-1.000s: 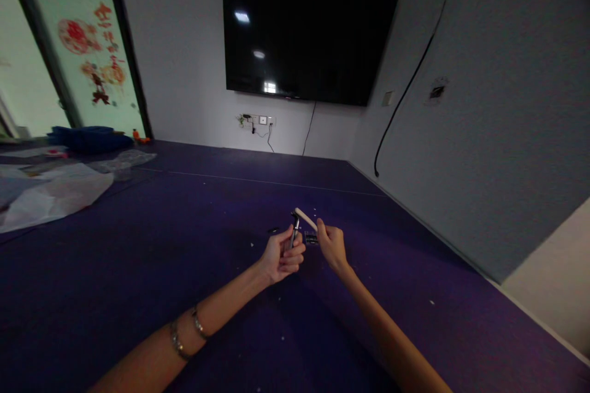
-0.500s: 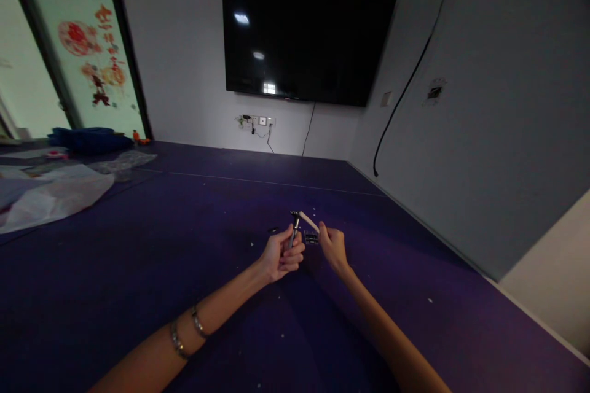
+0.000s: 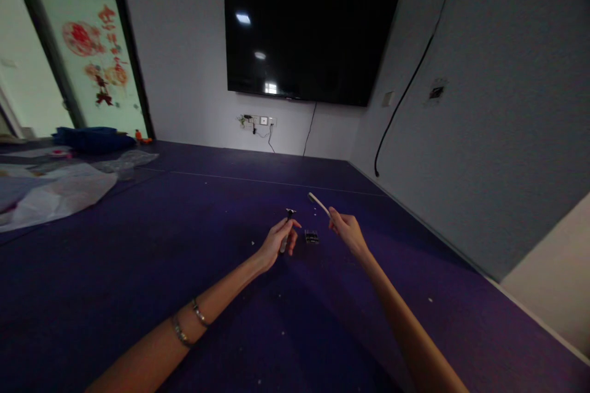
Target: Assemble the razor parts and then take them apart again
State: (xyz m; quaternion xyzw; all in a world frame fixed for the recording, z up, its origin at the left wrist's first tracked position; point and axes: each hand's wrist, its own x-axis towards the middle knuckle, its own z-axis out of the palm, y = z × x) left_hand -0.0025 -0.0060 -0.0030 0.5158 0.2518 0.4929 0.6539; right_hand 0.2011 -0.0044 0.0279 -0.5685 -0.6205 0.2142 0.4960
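My left hand (image 3: 275, 243) is closed around the handle of a razor (image 3: 284, 243), whose head points up and away from me. Some fingers of that hand are loosely curled. In my right hand (image 3: 349, 231) is a white toothbrush (image 3: 321, 205), pinched near its handle, its bristle end pointing up and left. The toothbrush and razor are apart. On the purple floor (image 3: 203, 258) between my hands lies a small dark case with clear edges (image 3: 311, 237); what it holds is too small to make out.
Small white bits lie scattered on the floor. Clear and white plastic sheets (image 3: 69, 193) and a blue bundle (image 3: 94, 139) are at the left. A black television (image 3: 308, 43) hangs on the far wall. A black cable (image 3: 405, 89) hangs down the right wall.
The toothbrush has moved away from the razor head, up and to the right with my right hand. My left hand has shifted slightly left and down, turning the razor, its fingers looser.
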